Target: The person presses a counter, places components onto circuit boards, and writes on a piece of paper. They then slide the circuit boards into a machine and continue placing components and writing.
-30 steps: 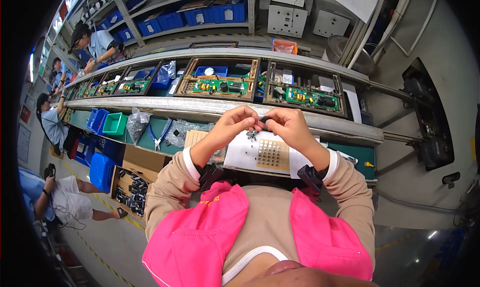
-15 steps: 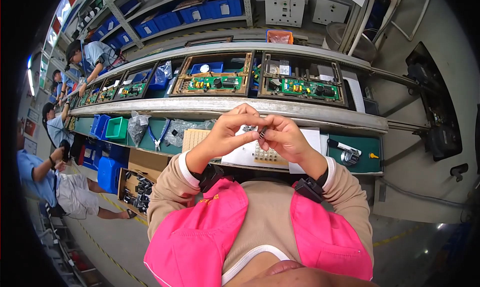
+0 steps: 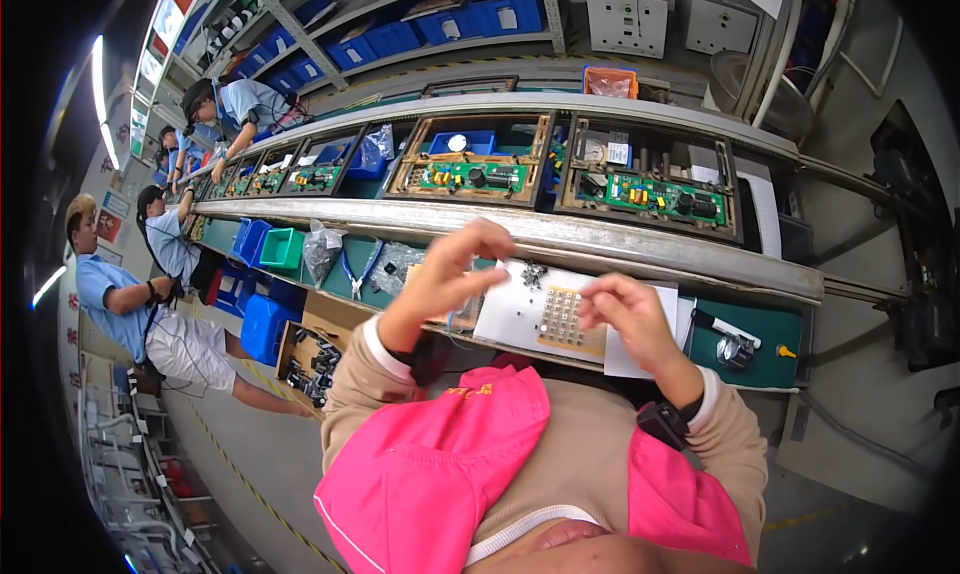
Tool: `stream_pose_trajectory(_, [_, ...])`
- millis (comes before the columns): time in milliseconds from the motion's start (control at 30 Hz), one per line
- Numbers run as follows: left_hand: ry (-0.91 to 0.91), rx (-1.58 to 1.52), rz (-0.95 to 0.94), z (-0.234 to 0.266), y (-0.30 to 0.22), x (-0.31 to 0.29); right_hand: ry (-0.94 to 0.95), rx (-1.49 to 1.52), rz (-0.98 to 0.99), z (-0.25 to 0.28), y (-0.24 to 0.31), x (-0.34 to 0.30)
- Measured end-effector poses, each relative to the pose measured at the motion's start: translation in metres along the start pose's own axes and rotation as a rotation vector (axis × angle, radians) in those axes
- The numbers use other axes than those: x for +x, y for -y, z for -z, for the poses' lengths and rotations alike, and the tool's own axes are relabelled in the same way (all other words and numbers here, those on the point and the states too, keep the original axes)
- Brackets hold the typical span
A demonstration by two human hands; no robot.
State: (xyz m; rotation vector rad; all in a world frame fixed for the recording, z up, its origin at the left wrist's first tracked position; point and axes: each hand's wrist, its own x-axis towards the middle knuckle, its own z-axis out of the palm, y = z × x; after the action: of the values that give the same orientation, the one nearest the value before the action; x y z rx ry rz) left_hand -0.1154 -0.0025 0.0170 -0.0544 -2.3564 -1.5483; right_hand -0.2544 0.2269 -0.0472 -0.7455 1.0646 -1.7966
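Observation:
My left hand [image 3: 455,279] hovers over the left side of a white paper sheet [image 3: 497,326], thumb and fingers apart with nothing visible between them. To its right lies a pile of small dark parts [image 3: 534,273], with a few loose ones nearby. My right hand [image 3: 632,319] is at the right edge of a tan board [image 3: 562,316] dotted with rows of small pieces. Its fingertips are drawn together; whatever they hold is too small to make out.
Green circuit boards [image 3: 478,178] sit in frames along the line beyond the rail [image 3: 430,214]. Pliers [image 3: 358,272], a green bin [image 3: 281,248] and a bagged part [image 3: 322,251] lie left. A marker [image 3: 725,326] and tape roll [image 3: 735,351] lie right. Co-workers stand far left.
My hands were together, pinching small dark parts above the paper. Now they are apart: the left has opened and moved left, the right has moved to the tan board. The whole view has shifted.

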Motion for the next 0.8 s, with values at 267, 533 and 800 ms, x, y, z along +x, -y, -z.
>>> stream_pose_trajectory(267, [-0.185, 0.514, 0.064, 0.146, 0.081, 0.067, -0.366, -0.874, 0.211, 0.039, -0.017, -0.078])
stream_pose_trajectory(533, [0.116, 0.632, 0.070, 0.149, 0.136, 0.109, -0.579, -1.337, 0.502, 0.040, -0.058, -0.080])
stream_pose_trajectory(800, [0.271, 0.717, -0.155, 0.156, 0.151, 0.112, -0.604, -1.380, 0.463, 0.039, -0.057, -0.075])
